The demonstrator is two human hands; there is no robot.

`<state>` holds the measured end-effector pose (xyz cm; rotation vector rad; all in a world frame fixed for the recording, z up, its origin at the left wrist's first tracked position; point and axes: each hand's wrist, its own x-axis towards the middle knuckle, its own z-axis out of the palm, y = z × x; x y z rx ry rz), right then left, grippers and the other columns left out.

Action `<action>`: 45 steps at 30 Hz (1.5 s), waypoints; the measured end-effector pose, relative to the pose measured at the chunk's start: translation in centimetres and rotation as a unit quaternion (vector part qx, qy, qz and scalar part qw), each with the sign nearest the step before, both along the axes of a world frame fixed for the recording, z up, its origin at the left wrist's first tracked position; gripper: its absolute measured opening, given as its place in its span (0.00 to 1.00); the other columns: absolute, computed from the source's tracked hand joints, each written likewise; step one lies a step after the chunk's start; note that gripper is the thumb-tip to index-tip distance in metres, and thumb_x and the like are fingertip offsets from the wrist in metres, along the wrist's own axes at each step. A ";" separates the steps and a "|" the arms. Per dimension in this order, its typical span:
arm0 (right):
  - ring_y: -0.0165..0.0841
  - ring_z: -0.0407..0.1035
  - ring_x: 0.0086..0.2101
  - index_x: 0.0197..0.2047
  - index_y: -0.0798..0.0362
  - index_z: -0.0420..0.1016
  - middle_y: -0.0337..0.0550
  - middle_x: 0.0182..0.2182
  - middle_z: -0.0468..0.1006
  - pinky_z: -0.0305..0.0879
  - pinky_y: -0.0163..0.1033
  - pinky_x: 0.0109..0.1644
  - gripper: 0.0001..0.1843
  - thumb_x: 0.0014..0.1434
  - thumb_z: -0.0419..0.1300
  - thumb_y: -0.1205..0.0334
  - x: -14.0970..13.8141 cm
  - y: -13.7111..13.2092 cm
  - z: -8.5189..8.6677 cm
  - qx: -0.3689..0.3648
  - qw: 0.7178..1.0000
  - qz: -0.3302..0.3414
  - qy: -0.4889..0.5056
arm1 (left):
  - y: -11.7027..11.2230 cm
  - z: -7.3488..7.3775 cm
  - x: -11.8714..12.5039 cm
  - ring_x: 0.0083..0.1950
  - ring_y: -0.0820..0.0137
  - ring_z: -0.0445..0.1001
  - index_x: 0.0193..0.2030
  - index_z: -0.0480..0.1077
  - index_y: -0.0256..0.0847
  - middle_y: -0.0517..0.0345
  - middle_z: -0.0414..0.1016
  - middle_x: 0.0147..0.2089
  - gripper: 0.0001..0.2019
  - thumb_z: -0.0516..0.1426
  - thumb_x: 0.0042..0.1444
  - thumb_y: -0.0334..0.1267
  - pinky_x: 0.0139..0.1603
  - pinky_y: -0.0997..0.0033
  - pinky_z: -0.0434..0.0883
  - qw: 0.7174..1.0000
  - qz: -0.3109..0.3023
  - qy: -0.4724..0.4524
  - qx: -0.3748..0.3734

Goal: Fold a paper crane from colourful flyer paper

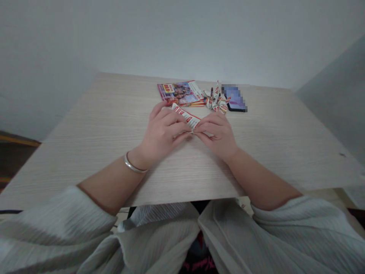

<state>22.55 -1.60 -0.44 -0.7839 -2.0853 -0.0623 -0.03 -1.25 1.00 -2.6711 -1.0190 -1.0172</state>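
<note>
A narrow strip of folded white paper (186, 117) with red lettering and a red border slants between two bare hands, about midway between the table's left and right edges. Its left end points toward the far edge, and its right end runs down to the fingertips. I cannot tell whether it touches the tabletop.

The left hand (164, 131) has its thumb and fingertips closed in a pinch on the paper's near side. The right hand (218, 133) pinches it too, thumb below and curled fingers above, so the fingertips of both hands nearly meet.

Just beyond the left hand, toward the far edge of the table (85, 125), lies a small pile of glossy leaflets (182, 92), colourfully printed, with a yellow price patch at its left end. Touching or just beside the pile's right end stands a spiky folded paper shape (216, 101), white with red print, its points sticking up beyond the right hand. Right of that, nearest the far right corner, a dark phone (235, 99) lies flat, its screen lit purple and partly blurred into blocks.

A silver bracelet (132, 164) circles the left wrist. Loose, pale grey sleeves (68, 224) cover the upper arms at the table's near edge. Plain pale walls (185, 38) rise behind.
</note>
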 end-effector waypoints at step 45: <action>0.31 0.72 0.32 0.52 0.49 0.68 0.45 0.43 0.79 0.73 0.40 0.36 0.20 0.56 0.57 0.71 2.2 1.8 -2.6 -0.243 0.958 -0.093 0.120 | 1.0 -1.1 -0.4 0.55 0.56 0.78 0.54 0.75 0.38 0.46 0.81 0.52 0.17 0.57 0.63 0.43 0.60 0.50 0.73 0.988 0.018 -0.046 -0.146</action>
